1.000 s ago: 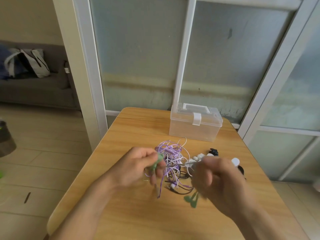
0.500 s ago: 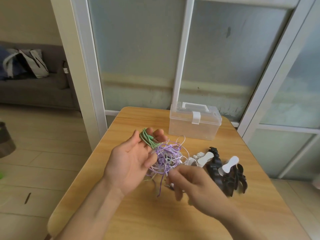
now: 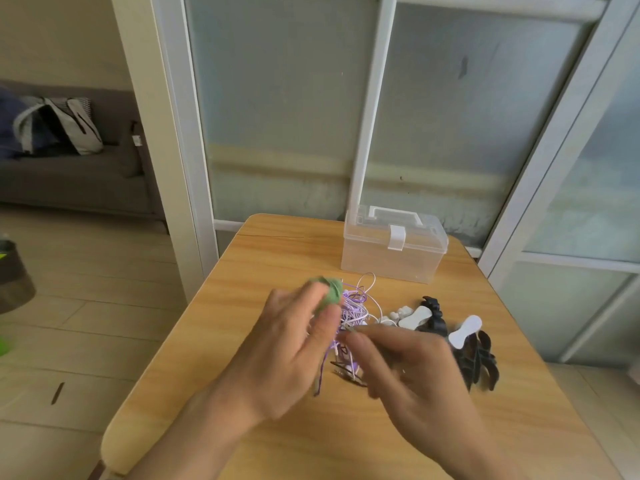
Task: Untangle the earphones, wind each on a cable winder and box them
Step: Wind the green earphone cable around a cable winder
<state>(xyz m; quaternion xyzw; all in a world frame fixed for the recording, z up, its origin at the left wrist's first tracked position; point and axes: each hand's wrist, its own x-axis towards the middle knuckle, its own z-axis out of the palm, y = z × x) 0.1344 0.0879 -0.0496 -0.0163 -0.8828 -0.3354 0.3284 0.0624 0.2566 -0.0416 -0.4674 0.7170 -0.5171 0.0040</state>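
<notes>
A tangle of purple and white earphone cables (image 3: 355, 306) lies in the middle of the wooden table (image 3: 263, 265). My left hand (image 3: 294, 344) hovers over its left side and holds a blurred bundle of green earphone cable (image 3: 330, 289) at the fingertips. My right hand (image 3: 405, 365) is just right of the tangle, blurred, its fingers curled towards the cables; what they pinch is unclear. White cable winders (image 3: 414, 318) and black cable winders (image 3: 478, 362) lie to the right. The clear plastic box (image 3: 393, 249) stands shut at the back.
The table stands against frosted glass doors (image 3: 450, 116). A grey sofa (image 3: 69, 181) with a bag is at far left across the tiled floor. A dark bin (image 3: 12, 275) sits at the left edge.
My left hand has turned palm-down and the green cable bundle has shifted to its fingertips. My right hand moved up beside the tangle.
</notes>
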